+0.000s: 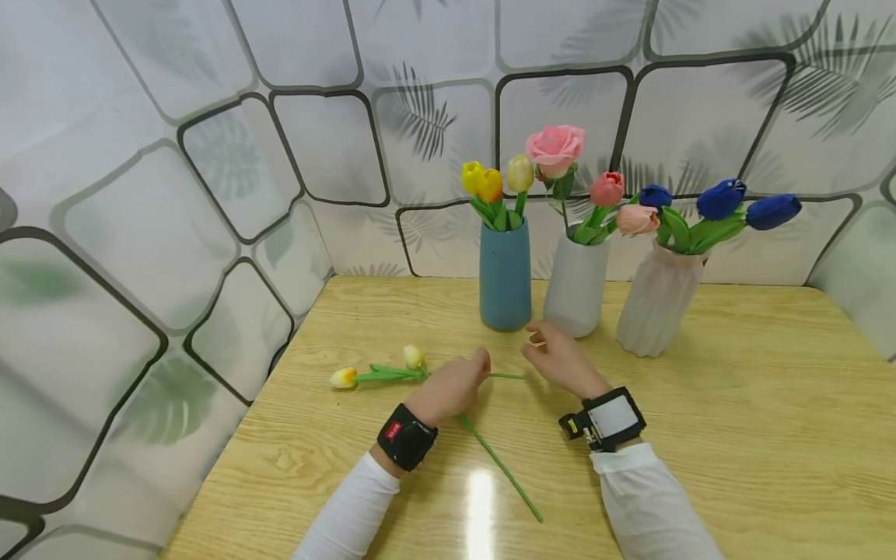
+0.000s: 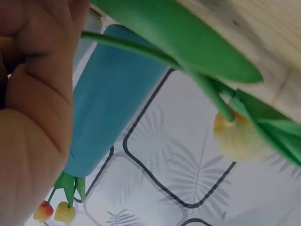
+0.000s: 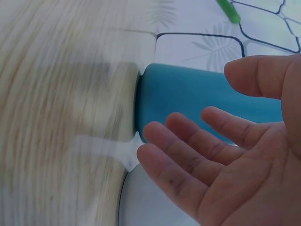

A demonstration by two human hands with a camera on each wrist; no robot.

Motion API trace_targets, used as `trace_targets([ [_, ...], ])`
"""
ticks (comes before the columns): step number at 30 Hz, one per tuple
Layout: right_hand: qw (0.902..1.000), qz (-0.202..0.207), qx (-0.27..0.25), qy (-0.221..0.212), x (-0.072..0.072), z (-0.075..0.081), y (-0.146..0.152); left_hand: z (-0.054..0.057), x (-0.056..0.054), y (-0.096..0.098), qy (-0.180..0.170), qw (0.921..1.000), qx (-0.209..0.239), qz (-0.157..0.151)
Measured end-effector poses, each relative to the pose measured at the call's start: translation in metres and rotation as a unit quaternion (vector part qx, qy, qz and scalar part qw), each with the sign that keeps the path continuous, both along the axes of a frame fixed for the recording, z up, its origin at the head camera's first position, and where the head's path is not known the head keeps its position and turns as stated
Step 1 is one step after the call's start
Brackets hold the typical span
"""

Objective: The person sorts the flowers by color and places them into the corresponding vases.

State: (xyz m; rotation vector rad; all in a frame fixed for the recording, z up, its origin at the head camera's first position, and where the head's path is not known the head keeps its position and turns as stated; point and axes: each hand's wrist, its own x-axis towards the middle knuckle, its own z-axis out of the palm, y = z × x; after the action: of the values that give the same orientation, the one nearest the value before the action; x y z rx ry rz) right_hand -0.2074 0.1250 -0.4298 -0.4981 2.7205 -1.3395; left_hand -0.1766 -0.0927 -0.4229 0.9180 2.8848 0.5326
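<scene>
My left hand [image 1: 451, 385] grips the green stem of a pale yellow tulip just above the table. One stem end [image 1: 507, 376] pokes out to the right of the fingers. To the left of that hand lie two yellow-white tulip heads, one [image 1: 343, 378] farther left and one [image 1: 414, 358] nearer. A second stem [image 1: 504, 467] runs from under the left hand toward the table's front. My right hand [image 1: 560, 362] holds nothing; its fingers [image 3: 183, 150] are loosely spread in the right wrist view. It hovers before the blue vase [image 1: 505, 280] and the white vase [image 1: 577, 284].
Yellow tulips [image 1: 483, 183] stand in the blue vase. A pink rose [image 1: 555, 149] and a coral tulip [image 1: 607, 189] rise from the white vase. At right, a ribbed pinkish vase [image 1: 660, 303] bears blue tulips [image 1: 721, 200]. A patterned wall covering [image 1: 448, 155] backs the wooden table [image 1: 763, 404].
</scene>
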Motion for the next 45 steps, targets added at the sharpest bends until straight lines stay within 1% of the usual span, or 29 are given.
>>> trace_targets([
  [2, 1.0000, 0.007, -0.001, 0.003, 0.000, 0.001, -0.001, 0.000, -0.001, 0.002, -0.027, 0.9984, 0.046, 0.019],
  [4, 0.9999, 0.014, 0.001, 0.003, 0.001, 0.002, -0.002, 0.001, 0.000, 0.004, -0.071, 0.9922, 0.094, 0.041],
  [5, 0.9999, 0.016, 0.002, 0.000, 0.001, 0.002, -0.002, 0.002, 0.000, 0.005, -0.101, 0.9864, 0.119, 0.053],
  [7, 0.9998, 0.019, 0.004, -0.006, 0.001, 0.001, -0.002, 0.003, 0.000, 0.006, -0.163, 0.9704, 0.160, 0.078],
  [8, 0.9997, 0.020, 0.005, -0.012, 0.001, 0.001, -0.002, 0.004, 0.001, 0.006, -0.191, 0.9618, 0.176, 0.085],
  [11, 0.9990, 0.027, 0.010, -0.035, 0.000, -0.001, -0.002, 0.002, 0.000, 0.006, -0.262, 0.9344, 0.224, 0.091],
  [13, 0.9976, 0.048, 0.022, -0.046, 0.000, -0.001, -0.003, 0.001, 0.000, 0.007, -0.287, 0.9223, 0.244, 0.087],
  [14, 0.9966, 0.058, 0.028, -0.051, 0.000, -0.002, -0.003, 0.001, 0.001, 0.007, -0.295, 0.9188, 0.248, 0.084],
  [15, 0.9956, 0.069, 0.034, -0.054, 0.000, -0.002, -0.003, 0.001, 0.001, 0.007, -0.298, 0.9185, 0.246, 0.082],
  [16, 0.9945, 0.079, 0.040, -0.056, 0.000, -0.002, -0.003, 0.001, 0.001, 0.007, -0.295, 0.9223, 0.236, 0.080],
  [18, 0.9930, 0.094, 0.046, -0.054, 0.001, -0.002, -0.003, 0.002, 0.001, 0.008, -0.281, 0.9346, 0.205, 0.075],
  [20, 0.9928, 0.096, 0.048, -0.055, 0.002, -0.002, -0.003, 0.003, 0.001, 0.008, -0.263, 0.9460, 0.176, 0.070],
  [22, 0.9927, 0.096, 0.049, -0.055, 0.002, -0.001, -0.003, 0.003, 0.001, 0.008, -0.251, 0.9533, 0.155, 0.065],
  [23, 0.9928, 0.094, 0.050, -0.055, 0.003, -0.001, -0.003, 0.003, 0.001, 0.008, -0.249, 0.9547, 0.149, 0.064],
  [25, 0.9926, 0.095, 0.052, -0.055, 0.003, -0.001, -0.002, 0.003, 0.001, 0.008, -0.249, 0.9553, 0.145, 0.068],
  [30, 0.9920, 0.100, 0.050, -0.060, 0.004, -0.001, -0.003, 0.002, 0.000, 0.007, -0.236, 0.9593, 0.121, 0.098],
  [33, 0.9918, 0.100, 0.050, -0.063, 0.004, -0.003, -0.004, -0.001, -0.001, 0.007, -0.212, 0.9662, 0.101, 0.106],
  [35, 0.9918, 0.099, 0.051, -0.062, 0.004, -0.003, -0.004, -0.004, -0.002, 0.007, -0.193, 0.9717, 0.091, 0.102],
  [37, 0.9921, 0.097, 0.052, -0.061, 0.003, -0.004, -0.004, -0.006, -0.002, 0.007, -0.163, 0.9793, 0.076, 0.092],
  [39, 0.9923, 0.095, 0.053, -0.059, 0.003, -0.004, -0.004, -0.009, -0.002, 0.008, -0.121, 0.9877, 0.055, 0.083],
  [41, 0.9926, 0.093, 0.053, -0.058, 0.003, -0.004, -0.004, -0.011, -0.001, 0.008, -0.074, 0.9938, 0.032, 0.077],
  [43, 0.9930, 0.089, 0.054, -0.056, 0.003, -0.004, -0.004, -0.012, 0.000, 0.009, -0.031, 0.9969, 0.004, 0.072],
  [45, 0.9934, 0.087, 0.056, -0.051, 0.002, -0.003, -0.003, -0.014, 0.001, 0.010, -0.015, 0.9976, -0.022, 0.064],
])
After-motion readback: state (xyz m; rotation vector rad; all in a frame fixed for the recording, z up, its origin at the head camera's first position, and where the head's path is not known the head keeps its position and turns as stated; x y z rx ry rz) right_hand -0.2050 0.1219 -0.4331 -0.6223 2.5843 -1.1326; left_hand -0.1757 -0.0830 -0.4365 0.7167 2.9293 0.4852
